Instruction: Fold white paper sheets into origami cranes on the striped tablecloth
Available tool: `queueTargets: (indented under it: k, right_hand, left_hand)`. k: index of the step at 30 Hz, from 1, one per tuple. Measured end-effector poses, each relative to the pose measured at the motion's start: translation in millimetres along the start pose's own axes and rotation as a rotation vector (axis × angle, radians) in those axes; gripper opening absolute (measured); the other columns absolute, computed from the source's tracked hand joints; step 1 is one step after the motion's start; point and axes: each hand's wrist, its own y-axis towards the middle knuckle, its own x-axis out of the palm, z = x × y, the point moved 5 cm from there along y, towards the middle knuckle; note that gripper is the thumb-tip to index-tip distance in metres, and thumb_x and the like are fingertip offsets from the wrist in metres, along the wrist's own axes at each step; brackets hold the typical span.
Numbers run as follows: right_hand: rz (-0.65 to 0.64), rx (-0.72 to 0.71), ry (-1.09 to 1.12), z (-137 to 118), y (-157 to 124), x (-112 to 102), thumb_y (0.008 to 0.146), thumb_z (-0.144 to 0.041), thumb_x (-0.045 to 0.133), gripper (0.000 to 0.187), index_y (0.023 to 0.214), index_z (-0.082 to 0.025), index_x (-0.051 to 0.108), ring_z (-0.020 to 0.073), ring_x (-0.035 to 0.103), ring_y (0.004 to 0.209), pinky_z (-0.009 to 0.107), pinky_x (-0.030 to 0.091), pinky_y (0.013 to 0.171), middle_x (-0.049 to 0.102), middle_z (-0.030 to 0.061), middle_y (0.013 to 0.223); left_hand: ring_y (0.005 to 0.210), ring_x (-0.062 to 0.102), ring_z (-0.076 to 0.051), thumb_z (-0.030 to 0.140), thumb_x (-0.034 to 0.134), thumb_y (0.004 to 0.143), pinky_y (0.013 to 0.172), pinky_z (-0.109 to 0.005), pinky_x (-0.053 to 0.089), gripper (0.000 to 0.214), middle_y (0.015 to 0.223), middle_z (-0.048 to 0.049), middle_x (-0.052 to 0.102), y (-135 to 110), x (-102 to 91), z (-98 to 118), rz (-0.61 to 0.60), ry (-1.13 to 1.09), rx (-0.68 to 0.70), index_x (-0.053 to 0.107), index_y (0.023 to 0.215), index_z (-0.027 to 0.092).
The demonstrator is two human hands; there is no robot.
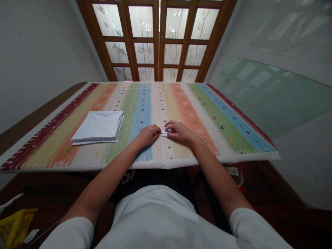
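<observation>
My left hand point(147, 135) and my right hand point(179, 131) rest close together near the middle of a striped woven tablecloth point(166, 103). Between their fingertips lies a small piece of folded white paper point(163, 133), mostly hidden by my fingers. Both hands press or pinch it against the cloth. To the left of my left hand, a stack of larger white folded paper sheets point(98, 126) lies on the cloth, out of reach of my fingertips.
Frosted glass doors in a wooden frame point(158, 41) stand beyond the table's far edge. A glass panel point(269, 97) leans along the right wall. Below the near table edge, a yellow packet point(15, 226) sits at lower left, and a small white paper scrap point(232, 171) at right.
</observation>
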Motion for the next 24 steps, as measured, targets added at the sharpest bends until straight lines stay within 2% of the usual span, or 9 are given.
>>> queueTargets:
  k: [4,8,12,18,24]
  right_hand:
    - [0.020,-0.004,0.011,-1.9,-0.4,-0.7,0.091,-0.020,0.073,0.016,0.104,-0.018,0.081,0.0168,0.064,0.081,0.031,0.052,0.079,0.075,0.0114,0.120]
    - [0.044,0.037,0.007,-1.7,-1.9,-0.8,0.090,-0.023,0.074,0.020,0.109,-0.018,0.078,0.0184,0.062,0.078,0.031,0.049,0.076,0.073,0.0071,0.100]
    - [0.041,0.097,0.017,0.5,-2.6,-0.1,0.089,-0.024,0.074,0.024,0.111,-0.018,0.076,0.0181,0.059,0.075,0.030,0.046,0.073,0.071,0.0038,0.090]
    - [0.014,0.049,0.010,-1.0,-0.1,0.3,0.089,-0.022,0.072,0.013,0.098,-0.017,0.079,0.0165,0.060,0.075,0.029,0.047,0.074,0.072,0.0056,0.095]
    - [-0.003,0.046,0.002,-4.3,0.0,-0.4,0.090,-0.020,0.071,0.015,0.096,-0.017,0.084,0.0167,0.062,0.076,0.030,0.048,0.075,0.075,0.0082,0.100]
  left_hand:
    - [0.084,0.066,-0.019,0.018,0.065,0.102,0.083,-0.032,0.054,0.013,0.094,-0.0055,0.070,0.5,-1.4,-3.9,0.013,-0.004,-0.039,0.078,0.100,0.019]
    - [0.084,0.066,-0.018,0.018,0.070,0.099,0.085,-0.033,0.055,0.012,0.104,-0.0069,0.070,-0.6,-5.1,-6.0,0.053,-0.029,-0.083,0.077,0.108,0.019]
    - [0.083,0.067,-0.018,0.019,0.070,0.098,0.087,-0.035,0.057,0.014,0.109,-0.0087,0.072,-1.2,-7.4,-4.5,0.044,-0.040,-0.086,0.079,0.108,0.017]
    - [0.091,0.070,-0.023,0.015,0.070,0.096,0.094,-0.039,0.057,0.014,0.092,-0.0083,0.076,0.9,-7.5,-3.1,0.019,0.012,-0.046,0.084,0.098,0.018]
    - [0.085,0.071,-0.020,0.015,0.070,0.097,0.085,-0.033,0.057,0.017,0.096,-0.0087,0.078,0.2,-7.2,-8.7,0.003,-0.006,-0.061,0.086,0.101,0.019]
